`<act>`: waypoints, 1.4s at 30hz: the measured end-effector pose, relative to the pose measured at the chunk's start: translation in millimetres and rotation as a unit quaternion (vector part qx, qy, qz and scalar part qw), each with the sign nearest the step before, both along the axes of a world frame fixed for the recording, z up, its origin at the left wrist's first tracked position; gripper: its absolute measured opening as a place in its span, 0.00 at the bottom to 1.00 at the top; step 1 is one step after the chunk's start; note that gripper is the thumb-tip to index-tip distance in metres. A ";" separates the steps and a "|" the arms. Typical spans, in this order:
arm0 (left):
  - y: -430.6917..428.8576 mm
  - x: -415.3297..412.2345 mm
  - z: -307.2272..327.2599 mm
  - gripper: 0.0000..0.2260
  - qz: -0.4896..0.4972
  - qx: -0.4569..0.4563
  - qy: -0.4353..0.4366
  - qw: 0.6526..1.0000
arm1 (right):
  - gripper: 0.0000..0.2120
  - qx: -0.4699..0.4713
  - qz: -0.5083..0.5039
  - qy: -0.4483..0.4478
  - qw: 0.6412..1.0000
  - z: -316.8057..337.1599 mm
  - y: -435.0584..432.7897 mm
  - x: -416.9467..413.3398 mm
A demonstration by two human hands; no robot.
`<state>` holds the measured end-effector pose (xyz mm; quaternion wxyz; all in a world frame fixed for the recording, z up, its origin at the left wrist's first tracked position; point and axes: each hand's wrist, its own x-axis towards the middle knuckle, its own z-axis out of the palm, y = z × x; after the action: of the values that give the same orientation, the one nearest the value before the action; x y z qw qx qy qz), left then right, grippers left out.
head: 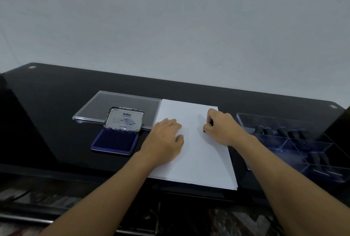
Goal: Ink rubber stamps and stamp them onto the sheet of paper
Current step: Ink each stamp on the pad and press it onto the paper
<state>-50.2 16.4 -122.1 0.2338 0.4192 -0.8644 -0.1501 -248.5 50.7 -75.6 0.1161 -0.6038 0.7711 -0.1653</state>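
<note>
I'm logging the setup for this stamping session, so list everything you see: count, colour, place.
table: one, glossy black, under everything
sheet of paper: one, white, middle of the table
ink pad: one, blue, lid open, left of the paper
clear lid: one, transparent, flat behind the ink pad
divided tray: one, clear, right of the paper
spare stamps: several, dark, in the tray's compartments; exact count unclear
held stamp: one, dark, on the paper's upper right part
wall: one, pale grey, behind the table
left hand: one, flat on the paper's left part
right hand: one, grips the held stamp against the paper
</note>
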 end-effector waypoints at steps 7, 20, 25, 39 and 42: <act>0.7 0.9 3.6 0.19 -0.002 0.023 -0.008 1.000 | 0.04 0.001 0.000 -0.006 1.000 -2.3 2.0 -0.1; -0.8 8.8 30.8 0.18 0.018 0.036 0.050 0.998 | 0.05 -0.079 -0.028 -0.074 0.994 51.0 10.4 -10.3; -0.2 16.7 37.2 0.18 0.018 0.031 0.047 0.998 | 0.05 -0.075 -0.018 -0.067 0.995 54.8 14.4 -5.8; -18.0 164.1 31.9 0.15 0.179 0.014 0.058 0.982 | 0.05 -0.047 0.175 -0.057 0.982 35.4 -10.7 132.0; -19.1 191.5 20.0 0.15 0.207 0.011 0.031 0.978 | 0.05 -0.032 0.219 -0.045 0.974 29.0 -20.5 164.8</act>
<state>141.3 -2.7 -102.0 0.2816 0.5866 -0.7497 -0.1213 -83.7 30.1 -46.7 0.1644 -0.7536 0.6083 -0.1873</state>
